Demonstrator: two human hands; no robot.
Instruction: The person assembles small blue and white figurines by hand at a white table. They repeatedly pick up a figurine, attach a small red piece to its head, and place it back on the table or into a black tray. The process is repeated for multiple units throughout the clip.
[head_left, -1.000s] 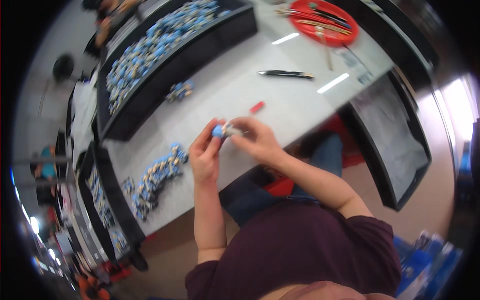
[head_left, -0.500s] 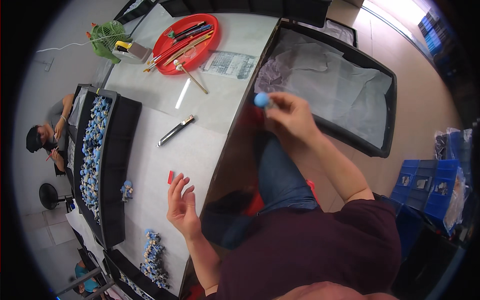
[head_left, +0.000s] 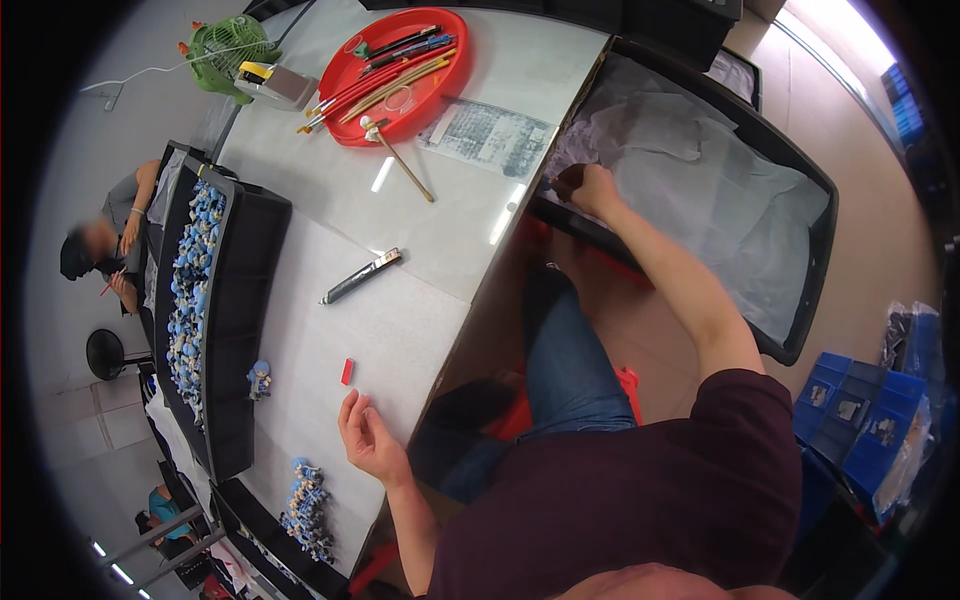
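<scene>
My right hand point(head_left: 594, 192) reaches into the near left corner of a black tray point(head_left: 800, 335) lined with thin white sheets. Its fingers are closed and shaded, and the small blue-headed figurine in them is mostly hidden. Over the table's near edge, my left hand point(head_left: 373, 443) is open and empty, fingers loosely curled. Just beyond its fingertips lies a small red block point(head_left: 347, 372). One blue figurine point(head_left: 259, 380) stands by the long black bin point(head_left: 255, 290). A cluster of similar figurines point(head_left: 308, 510) sits at the lower left of the white tabletop.
A silver-and-black cutter-like tool point(head_left: 361, 277) lies mid-table. Farther back are a red round tray point(head_left: 455, 80) of brushes and sticks, a printed sheet point(head_left: 490, 137) and a green fan point(head_left: 222, 50). Blue bins point(head_left: 860, 405) stand at the right. A co-worker point(head_left: 120, 240) sits beyond the long bin.
My right hand has moved from above the tray's edge down into its corner, taking the figurine with it. My left hand has shifted slightly toward me. The view has turned a little.
</scene>
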